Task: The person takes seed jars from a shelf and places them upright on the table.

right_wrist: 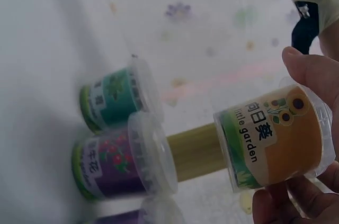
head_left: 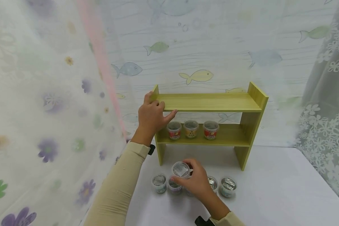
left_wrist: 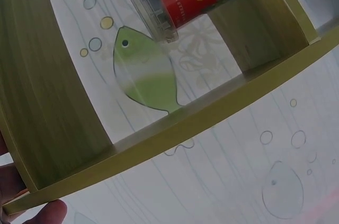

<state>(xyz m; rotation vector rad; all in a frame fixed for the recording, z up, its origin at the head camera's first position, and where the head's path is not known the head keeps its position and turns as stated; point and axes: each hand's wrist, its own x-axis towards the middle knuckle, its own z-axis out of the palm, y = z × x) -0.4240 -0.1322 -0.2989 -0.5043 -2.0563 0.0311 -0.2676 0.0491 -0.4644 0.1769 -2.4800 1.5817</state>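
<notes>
My left hand [head_left: 152, 115] grips the upper left corner of a small yellow-green wooden shelf [head_left: 209, 103]. In the left wrist view its thumb [left_wrist: 50, 213] lies on one side of the board's edge and fingers show on the other. My right hand [head_left: 198, 181] holds a clear-rimmed plastic cup [right_wrist: 278, 136] by its sides, above the table in front of the shelf. An orange sunflower label reading "little garden" wraps this cup. Below it on the table stand a purple-labelled cup [right_wrist: 111, 163] and a teal-labelled cup [right_wrist: 114, 99].
On the shelf's middle board are a left red cup [head_left: 174, 131], a yellow cup [head_left: 191, 129] and a right red cup [head_left: 210, 130]. More silver-topped cups, including the rightmost cup [head_left: 228, 187], line the white table [head_left: 277, 188]. Patterned curtains [head_left: 59, 103] hang around.
</notes>
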